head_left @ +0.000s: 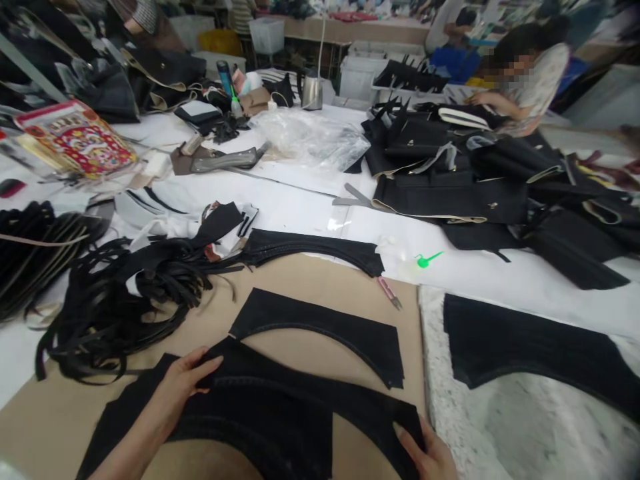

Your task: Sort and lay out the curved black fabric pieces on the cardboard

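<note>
My left hand (183, 383) lies flat on the left end of a curved black fabric piece (280, 400) on the brown paper sheet (320, 273). My right hand (430, 457) pinches the same piece at its right end, at the bottom edge of the view. A second curved black piece (325, 330) lies just beyond it. A third curved strip (310, 248) rests at the paper's far edge.
A tangle of black straps (125, 300) lies left. Small snips (389, 292) and a green plastic bit (426, 260) sit past the paper. Another black panel (535, 350) rests on a marbled slab at right. Stacked black bags (450, 173) and a seated person (525, 80) are far right.
</note>
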`<action>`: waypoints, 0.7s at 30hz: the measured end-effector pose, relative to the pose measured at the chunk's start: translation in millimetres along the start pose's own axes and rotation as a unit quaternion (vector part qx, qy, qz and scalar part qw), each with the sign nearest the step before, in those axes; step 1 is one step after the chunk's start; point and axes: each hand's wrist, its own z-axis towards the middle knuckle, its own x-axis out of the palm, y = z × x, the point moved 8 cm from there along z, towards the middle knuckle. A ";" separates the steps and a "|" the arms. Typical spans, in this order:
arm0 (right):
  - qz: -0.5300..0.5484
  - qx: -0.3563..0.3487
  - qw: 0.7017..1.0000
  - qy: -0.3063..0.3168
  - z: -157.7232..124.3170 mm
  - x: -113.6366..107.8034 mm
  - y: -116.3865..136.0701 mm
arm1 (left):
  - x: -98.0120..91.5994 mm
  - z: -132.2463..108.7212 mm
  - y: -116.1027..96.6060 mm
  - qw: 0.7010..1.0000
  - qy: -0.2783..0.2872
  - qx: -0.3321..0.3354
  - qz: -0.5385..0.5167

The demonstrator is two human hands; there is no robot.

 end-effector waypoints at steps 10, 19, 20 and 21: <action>-0.105 -0.094 0.988 -0.063 82.2 -7.9 67.3 | 46.2 59.7 -46.3 0.993 -0.025 0.100 0.057; -0.203 -0.090 0.964 -0.145 82.7 -13.1 57.0 | 50.1 88.4 -24.4 0.990 -0.034 0.058 0.122; -0.202 -0.094 0.964 -0.146 81.0 -12.4 58.8 | 48.9 89.0 -22.6 0.991 -0.041 0.051 0.120; -0.204 -0.097 0.963 -0.147 79.7 -12.0 60.4 | 48.0 89.1 -21.1 0.991 -0.048 0.043 0.118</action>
